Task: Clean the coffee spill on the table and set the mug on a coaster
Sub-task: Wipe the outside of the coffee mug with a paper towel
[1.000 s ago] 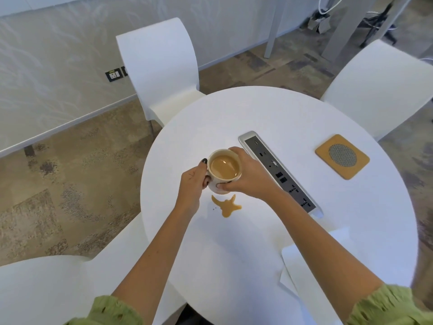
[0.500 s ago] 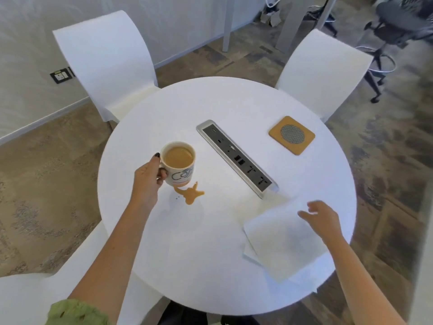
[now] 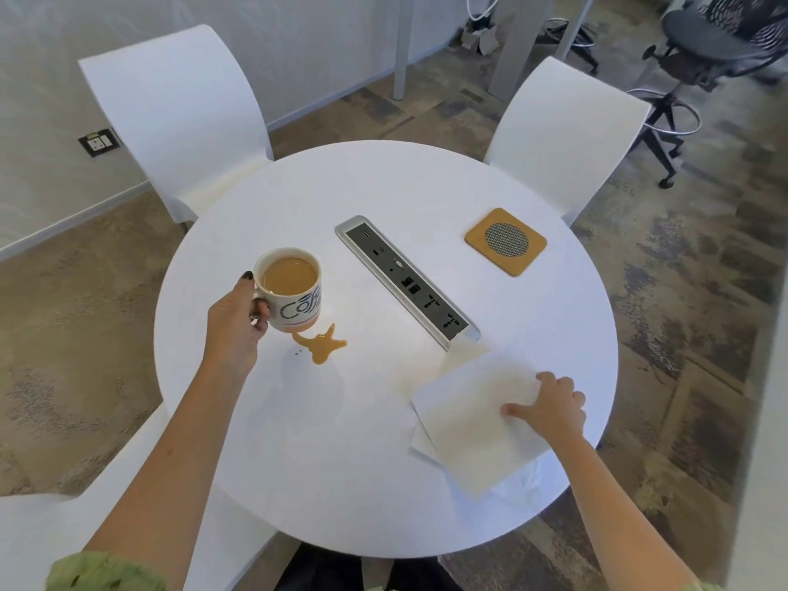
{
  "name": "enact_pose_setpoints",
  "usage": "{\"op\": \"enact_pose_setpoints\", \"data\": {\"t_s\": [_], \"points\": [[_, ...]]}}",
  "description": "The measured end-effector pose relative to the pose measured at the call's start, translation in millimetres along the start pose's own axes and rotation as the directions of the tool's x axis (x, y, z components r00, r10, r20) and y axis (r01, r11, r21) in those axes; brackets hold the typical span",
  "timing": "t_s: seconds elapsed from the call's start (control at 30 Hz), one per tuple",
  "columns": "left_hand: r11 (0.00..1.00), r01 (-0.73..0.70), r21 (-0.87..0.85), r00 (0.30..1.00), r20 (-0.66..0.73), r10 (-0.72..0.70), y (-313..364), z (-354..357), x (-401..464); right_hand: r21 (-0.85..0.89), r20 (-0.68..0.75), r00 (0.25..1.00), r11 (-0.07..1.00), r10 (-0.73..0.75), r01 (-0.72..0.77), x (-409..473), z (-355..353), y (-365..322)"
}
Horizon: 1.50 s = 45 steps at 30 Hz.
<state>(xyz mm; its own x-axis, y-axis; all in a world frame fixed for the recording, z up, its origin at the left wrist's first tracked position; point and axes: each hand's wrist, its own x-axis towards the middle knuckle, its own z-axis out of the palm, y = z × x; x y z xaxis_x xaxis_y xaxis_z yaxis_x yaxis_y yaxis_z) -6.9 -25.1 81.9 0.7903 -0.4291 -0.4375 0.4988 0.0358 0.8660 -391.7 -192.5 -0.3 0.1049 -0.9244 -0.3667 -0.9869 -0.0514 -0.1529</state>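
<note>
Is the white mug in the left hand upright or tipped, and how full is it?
Upright and nearly full: the white printed mug shows a level tan coffee surface close below its rim, handle gripped by the left hand.

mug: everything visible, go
The mug is a white, ceramic-looking cup with dark "Coff" lettering and a pinkish band near its base, nearly full of milky coffee. It is upright at the table's left side, above the coffee spill. The left hand grips its handle; nothing else touches it.
</note>
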Motion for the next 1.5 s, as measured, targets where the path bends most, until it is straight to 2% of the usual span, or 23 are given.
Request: {"op": "enact_pose_setpoints", "data": {"t_s": [0.07,0.1,0.17,0.23,0.33,0.47,0.57,0.67,0.73,0.83,0.9,1.17,1.27,1.33,1.4,1.5], "points": [[1.000,0.000,0.005,1.000,0.002,0.000,1,2,-2,0.025,-0.161,0.966,0.977,-0.204,0.210,5,-4,-9],[1.000,-0.002,0.006,1.000,0.004,0.002,1,2,-4,-0.051,-0.203,0.918,0.940,-0.342,0.339,7,-5,-16],[1.000,-0.007,0.004,1.000,0.007,0.007,1,4,-6,-0.252,-0.152,0.808,0.813,-0.570,0.526,9,-4,-32],[1.000,-0.010,0.010,1.000,0.012,0.010,1,5,-8,-0.360,-0.065,0.749,0.715,-0.659,0.599,12,0,-44],[1.000,-0.013,0.013,1.000,0.024,0.013,1,6,-9,-0.386,-0.093,0.695,0.669,-0.713,0.635,19,2,-51],[1.000,-0.027,0.002,0.999,0.044,0.027,0,8,-10,-0.243,-0.352,0.643,0.730,-0.680,0.638,16,-18,-49],[0.999,-0.034,-0.001,0.998,0.050,0.034,0,9,-10,-0.206,-0.561,0.547,0.744,-0.622,0.635,-1,-40,-42],[0.999,-0.035,-0.004,0.998,0.053,0.035,0,13,-10,-0.238,-0.608,0.476,0.719,-0.635,0.653,-21,-33,-28],[0.999,-0.037,-0.010,0.998,0.056,0.038,-1,14,-9,-0.250,-0.540,0.509,0.705,-0.671,0.664,-29,-12,-16],[0.999,-0.033,-0.005,0.998,0.059,0.034,-1,16,-7,-0.215,-0.373,0.628,0.722,-0.683,0.657,-31,16,-7],[1.000,-0.025,-0.014,0.998,0.055,0.026,-1,17,-7,-0.187,-0.288,0.676,0.732,-0.678,0.655,-28,24,-9],[1.000,-0.003,-0.026,0.999,0.042,0.004,0,17,-6,-0.176,-0.016,0.771,0.761,-0.636,0.624,1,14,-47],[0.999,0.003,-0.033,0.999,0.035,-0.001,0,15,-6,-0.143,0.094,0.824,0.812,-0.558,0.566,15,7,-62],[0.999,0.008,-0.036,0.999,0.033,-0.007,1,15,-7,-0.203,0.195,0.823,0.799,-0.534,0.566,22,6,-69],[0.999,0.014,-0.038,0.999,0.032,-0.013,2,14,-6,-0.246,0.220,0.824,0.788,-0.522,0.565,27,8,-75],[0.999,0.021,-0.039,0.999,0.041,-0.019,3,11,-4,-0.289,0.113,0.814,0.765,-0.570,0.576,31,2,-83]]}}
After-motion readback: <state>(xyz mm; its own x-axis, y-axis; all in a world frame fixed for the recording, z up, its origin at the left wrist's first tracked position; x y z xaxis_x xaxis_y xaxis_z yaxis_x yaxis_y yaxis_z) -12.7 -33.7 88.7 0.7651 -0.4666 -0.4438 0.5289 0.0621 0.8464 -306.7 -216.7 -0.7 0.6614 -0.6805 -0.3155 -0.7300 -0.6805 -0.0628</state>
